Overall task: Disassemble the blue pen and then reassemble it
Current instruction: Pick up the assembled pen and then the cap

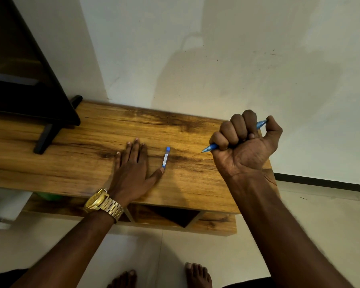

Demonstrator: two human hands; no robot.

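Pen body (213, 146), light, stiff, slick, is fisted in right hand (245, 142); cap (166, 157) is touched by flat, spread left hand (133, 165).

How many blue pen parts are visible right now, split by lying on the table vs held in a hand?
Lying on the wooden table: 1, the blue-and-white pen cap, by the thumb of the left hand
Held: 1, the blue pen body, tip exposed, in the fist of the right hand
Total: 2
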